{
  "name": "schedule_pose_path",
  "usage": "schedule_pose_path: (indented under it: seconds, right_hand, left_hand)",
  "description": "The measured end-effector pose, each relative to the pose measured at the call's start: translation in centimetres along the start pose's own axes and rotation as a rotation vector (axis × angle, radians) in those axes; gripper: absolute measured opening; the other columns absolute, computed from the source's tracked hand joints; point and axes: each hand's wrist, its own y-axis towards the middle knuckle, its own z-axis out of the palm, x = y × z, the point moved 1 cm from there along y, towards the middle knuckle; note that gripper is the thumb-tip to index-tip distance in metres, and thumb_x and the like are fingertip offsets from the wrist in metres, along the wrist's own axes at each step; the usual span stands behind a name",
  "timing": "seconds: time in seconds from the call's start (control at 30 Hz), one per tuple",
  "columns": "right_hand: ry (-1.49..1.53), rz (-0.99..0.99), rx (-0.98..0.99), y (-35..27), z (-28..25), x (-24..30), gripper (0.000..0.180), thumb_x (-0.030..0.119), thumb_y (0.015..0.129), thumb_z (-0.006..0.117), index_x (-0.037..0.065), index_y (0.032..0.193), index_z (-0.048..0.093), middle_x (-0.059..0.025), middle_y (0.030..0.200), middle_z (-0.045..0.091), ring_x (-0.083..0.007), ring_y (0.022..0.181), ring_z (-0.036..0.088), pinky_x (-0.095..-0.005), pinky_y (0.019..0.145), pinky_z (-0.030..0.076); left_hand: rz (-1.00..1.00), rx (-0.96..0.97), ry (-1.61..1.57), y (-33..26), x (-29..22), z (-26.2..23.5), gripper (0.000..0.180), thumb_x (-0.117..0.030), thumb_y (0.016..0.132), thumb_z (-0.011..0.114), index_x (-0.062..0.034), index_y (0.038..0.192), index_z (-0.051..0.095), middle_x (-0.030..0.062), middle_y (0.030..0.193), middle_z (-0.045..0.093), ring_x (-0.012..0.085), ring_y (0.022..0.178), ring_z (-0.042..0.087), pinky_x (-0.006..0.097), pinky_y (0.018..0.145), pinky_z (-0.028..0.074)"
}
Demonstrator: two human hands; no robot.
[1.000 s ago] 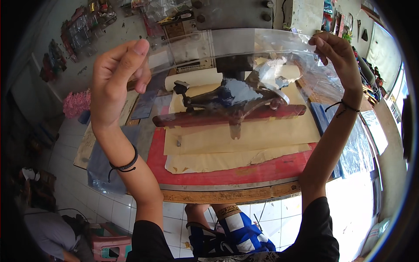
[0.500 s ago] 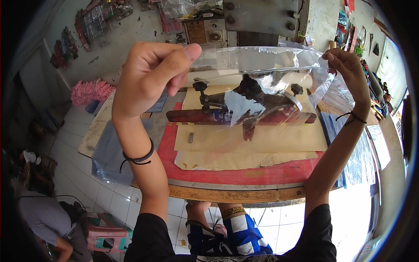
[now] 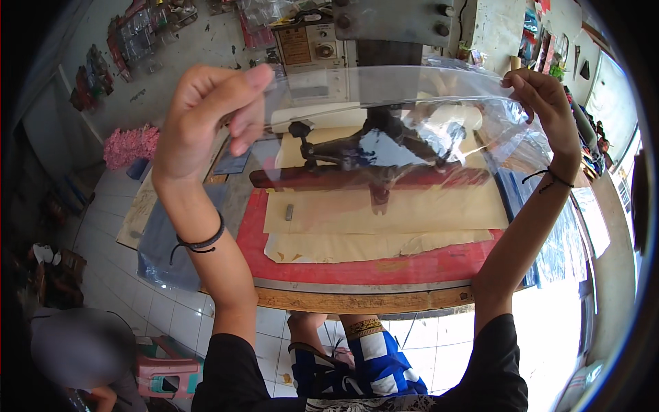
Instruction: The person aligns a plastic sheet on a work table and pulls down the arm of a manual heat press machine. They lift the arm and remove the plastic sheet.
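Here, in the head view, a clear plastic bag [image 3: 405, 117] is stretched in the air above the red-topped work table [image 3: 357, 264], the left hand [image 3: 206, 117] pinching its upper left edge between thumb and fingers and the right hand [image 3: 542, 103] pinching the upper right corner. It looks featherlight, limp and slick, likely to sag, so the top edge near the corners seems the best place to grip it.

"What's under my arms?"
"A wooden table [image 3: 364, 299] topped in red, on a pale tiled floor [image 3: 123, 302]."
"And beyond my hands?"
"A grey wall [image 3: 144, 75]; bright windows [image 3: 604, 89] on my right."
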Motion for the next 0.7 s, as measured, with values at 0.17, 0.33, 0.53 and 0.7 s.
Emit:
schedule_pose_path:
  seconds: [0.17,0.33,0.53,0.7]
  right_hand:
    - [0.043,0.003,0.144,-0.9,-0.4,0.8,0.025,0.023,0.099,0.061,-0.001,0.098,0.067,0.0016,0.076,0.063,-0.0014,0.061,0.049,-0.0184,0.051,0.035]
    - [0.112,-0.060,0.133,-1.3,0.1,1.1,0.027,0.019,0.099,0.060,-0.007,0.096,0.067,-0.0003,0.063,0.056,-0.0047,0.051,0.047,-0.0227,0.047,0.035]
    - [0.197,0.009,0.336,-1.7,0.5,3.1,0.023,0.015,0.099,0.060,-0.007,0.095,0.065,-0.0044,0.061,0.060,-0.0070,0.051,0.057,-0.0219,0.047,0.043]
    - [0.198,0.037,0.469,-1.7,1.4,3.6,0.018,0.011,0.096,0.062,-0.005,0.094,0.069,-0.0063,0.072,0.067,-0.0100,0.064,0.065,-0.0222,0.053,0.049]
  left_hand:
    - [-0.108,0.120,-0.068,-0.4,0.0,-1.0,0.053,-0.025,0.101,0.052,-0.0077,0.052,0.043,0.0023,0.046,0.044,0.0092,0.038,0.041,0.025,0.042,0.034]
    - [-0.209,0.203,0.014,-0.9,0.1,-1.7,0.051,-0.025,0.100,0.053,-0.0063,0.054,0.044,0.0026,0.048,0.046,0.0101,0.041,0.043,0.026,0.044,0.036]
    - [-0.246,0.213,0.322,-1.6,0.6,-3.0,0.043,-0.023,0.100,0.055,0.0003,0.064,0.054,0.0030,0.060,0.054,0.0094,0.059,0.052,0.026,0.056,0.040]
    - [-0.314,0.243,0.368,-2.0,1.2,-4.2,0.042,-0.025,0.099,0.056,0.0010,0.067,0.054,0.0029,0.061,0.055,0.0092,0.061,0.051,0.025,0.059,0.040]
